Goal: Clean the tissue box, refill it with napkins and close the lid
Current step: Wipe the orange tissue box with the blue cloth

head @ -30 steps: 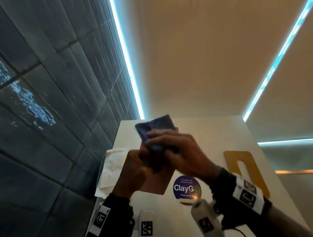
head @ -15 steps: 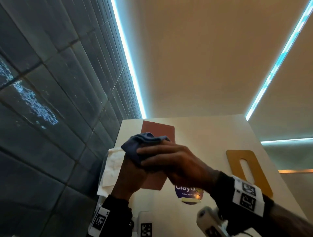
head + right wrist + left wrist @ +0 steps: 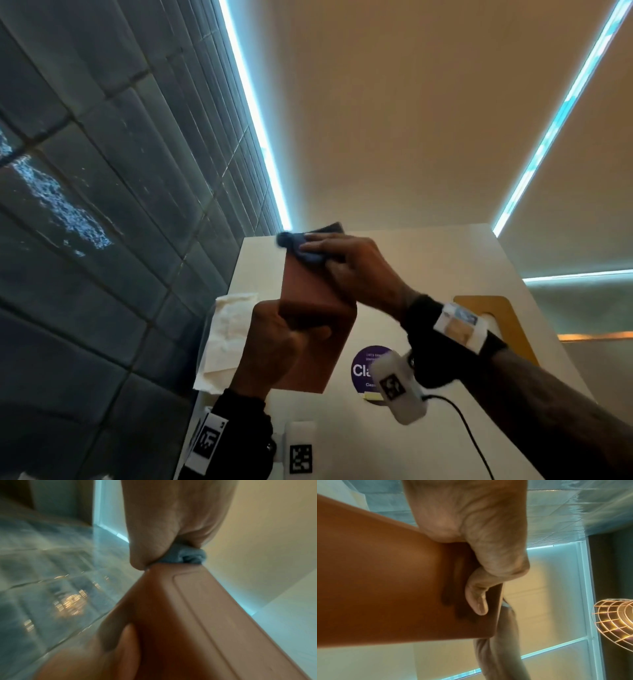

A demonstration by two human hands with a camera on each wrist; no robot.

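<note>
A reddish-brown tissue box [image 3: 308,301] is held up above the white table [image 3: 428,267], long axis pointing away from me. My left hand [image 3: 274,346] grips its near end, thumb across the side face [image 3: 477,599]. My right hand [image 3: 346,267] holds a bunched blue cloth [image 3: 301,250] and presses it on the box's far top corner. The right wrist view shows the cloth [image 3: 188,557] squeezed between my right hand [image 3: 171,527] and the box edge [image 3: 171,615]. A pile of white napkins [image 3: 229,329] lies on the table at the left. The wooden lid [image 3: 507,325] with a slot lies at the right.
A dark tiled wall [image 3: 102,205] runs close along the table's left side. A purple round sticker [image 3: 363,366] sits on the table under my right wrist. A black cable [image 3: 466,431] trails from the right wrist camera.
My right hand has slid the cloth along the box from its near part to the far top corner. The left hand has turned the box, keeping its grip on the near end.
</note>
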